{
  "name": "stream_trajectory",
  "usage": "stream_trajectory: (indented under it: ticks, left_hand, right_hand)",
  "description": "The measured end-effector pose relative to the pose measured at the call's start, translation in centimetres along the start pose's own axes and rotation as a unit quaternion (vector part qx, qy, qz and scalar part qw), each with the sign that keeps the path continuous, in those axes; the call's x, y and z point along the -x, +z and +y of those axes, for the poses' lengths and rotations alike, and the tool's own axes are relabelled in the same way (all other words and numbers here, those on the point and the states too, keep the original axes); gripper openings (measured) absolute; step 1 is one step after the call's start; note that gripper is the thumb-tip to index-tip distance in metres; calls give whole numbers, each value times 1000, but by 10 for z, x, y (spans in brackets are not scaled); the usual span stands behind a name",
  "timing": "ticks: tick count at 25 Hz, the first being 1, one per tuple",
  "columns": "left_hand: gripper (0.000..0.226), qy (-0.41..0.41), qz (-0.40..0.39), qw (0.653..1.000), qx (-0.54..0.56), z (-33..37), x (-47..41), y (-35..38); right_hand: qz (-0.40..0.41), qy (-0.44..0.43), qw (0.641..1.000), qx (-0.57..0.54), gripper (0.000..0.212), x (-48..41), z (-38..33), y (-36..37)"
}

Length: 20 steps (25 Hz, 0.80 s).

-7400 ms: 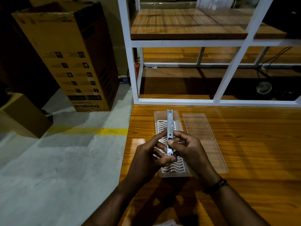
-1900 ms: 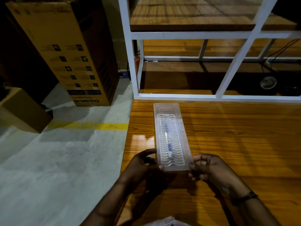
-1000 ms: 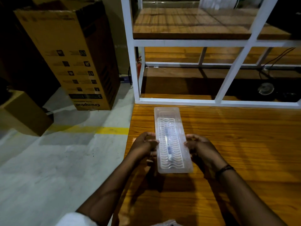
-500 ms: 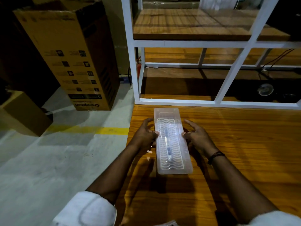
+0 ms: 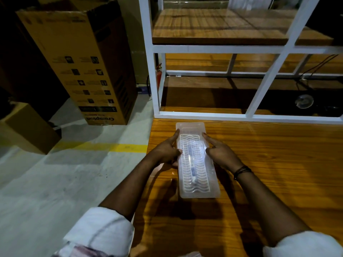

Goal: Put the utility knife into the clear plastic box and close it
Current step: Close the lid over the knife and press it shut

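The long clear plastic box (image 5: 211, 190) lies on the wooden table near its left edge, with its lid on. Through the lid I see the utility knife (image 5: 192, 165) lying lengthwise on a white wavy insert. My left hand (image 5: 167, 152) presses on the box's left rim, its forefinger stretched toward the far left corner. My right hand (image 5: 220, 152) presses on the right rim in the same way, forefinger pointing to the far right corner. A dark band circles my right wrist.
The wooden table (image 5: 269, 164) stretches to the right. A white metal shelf frame (image 5: 155, 71) stands just behind the box. Left of the table lies a concrete floor with a tall cardboard carton (image 5: 83, 58) and a smaller cardboard box (image 5: 31, 127).
The knife went from my hands into the box, and the lid that lay beside it went on. Over the last second both hands slid along the rims from the near end toward the far end.
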<state>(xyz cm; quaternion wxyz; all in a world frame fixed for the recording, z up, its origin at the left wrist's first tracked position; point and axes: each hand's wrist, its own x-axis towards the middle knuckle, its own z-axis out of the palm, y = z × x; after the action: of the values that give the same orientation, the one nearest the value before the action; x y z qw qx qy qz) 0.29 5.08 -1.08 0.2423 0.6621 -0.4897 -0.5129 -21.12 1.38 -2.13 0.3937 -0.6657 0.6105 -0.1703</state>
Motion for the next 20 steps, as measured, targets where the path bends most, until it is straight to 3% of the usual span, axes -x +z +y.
stream_trajectory:
  ticks: [13, 20]
  left_hand:
    - [100, -54, -34, 996, 69, 2, -10, -10]
    - [105, -57, -40, 996, 48, 11, -4, -11]
  right_hand:
    - [-39, 48, 996, 63, 78, -11, -2, -5]
    - [-68, 56, 993, 83, 90, -22, -17, -8]
